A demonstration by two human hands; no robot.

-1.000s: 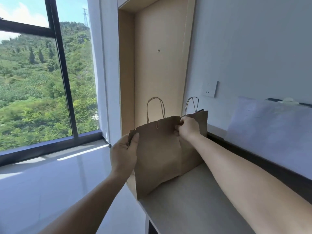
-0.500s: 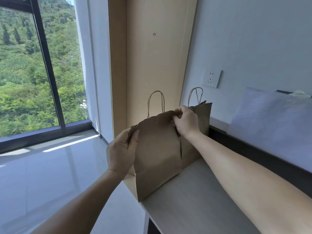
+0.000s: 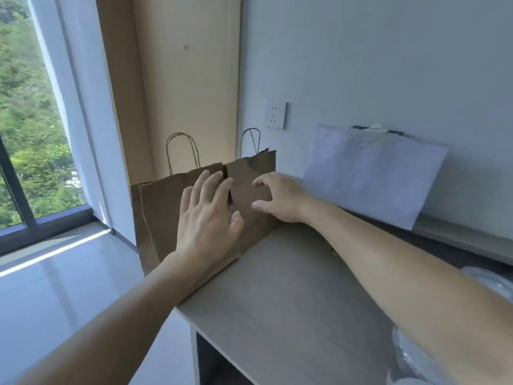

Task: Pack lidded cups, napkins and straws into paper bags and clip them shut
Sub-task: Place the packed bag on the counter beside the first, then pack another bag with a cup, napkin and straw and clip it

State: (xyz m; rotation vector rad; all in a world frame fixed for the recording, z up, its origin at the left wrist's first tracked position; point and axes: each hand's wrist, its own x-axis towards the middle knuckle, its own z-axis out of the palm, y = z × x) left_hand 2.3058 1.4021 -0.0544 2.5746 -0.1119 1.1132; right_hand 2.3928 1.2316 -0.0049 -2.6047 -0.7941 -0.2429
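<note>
Two brown paper bags with twisted handles stand at the far left end of the table. The nearer bag (image 3: 163, 207) stands at the table's left corner, and the farther bag (image 3: 251, 176) stands behind it against the wall. My left hand (image 3: 206, 218) hovers in front of the nearer bag with its fingers spread and straight, holding nothing. My right hand (image 3: 280, 197) is in front of the farther bag with fingers loosely curved and empty. Whether either hand touches a bag I cannot tell.
The light wooden table (image 3: 291, 295) runs toward me, with its left edge open to the floor. A white sheet on a clipboard (image 3: 369, 173) leans on the wall. Clear plastic packaging (image 3: 488, 284) shows at the right edge. A wall socket (image 3: 275, 115) sits above the bags.
Both hands have let go of the nearer bag's top edge and drawn back toward me with fingers opened. The view has tilted down and right.
</note>
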